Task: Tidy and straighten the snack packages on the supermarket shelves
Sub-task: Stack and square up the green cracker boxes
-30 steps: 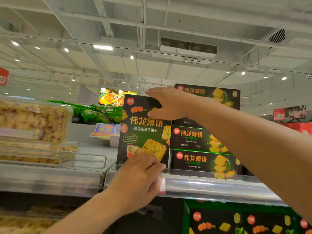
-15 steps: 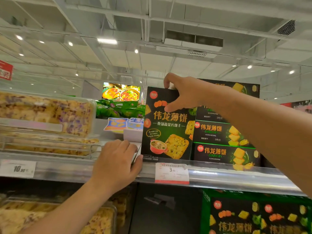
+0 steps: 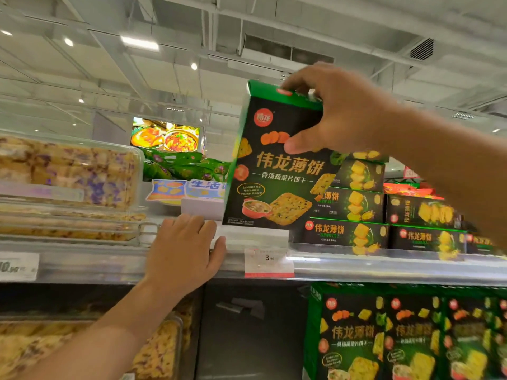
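Note:
A tall dark green cracker box with gold lettering hangs just above the top shelf, tilted slightly. My right hand grips its top edge, thumb on the front face, fingers over the green lid. My left hand lies flat on the shelf's front rail, fingers spread, left of the box and holding nothing. Right of the box, flat cracker boxes of the same brand lie stacked on the shelf.
Clear tubs of pastry fill the shelf at left. Green snack bags and a blue-and-white pack sit behind. A white price tag hangs on the rail. Upright boxes of the same crackers stand on the lower shelf.
My right hand has lifted the tall box off the shelf and shifted its grip onto the lid. My left hand stayed on the rail, sliding slightly right. The view moved closer.

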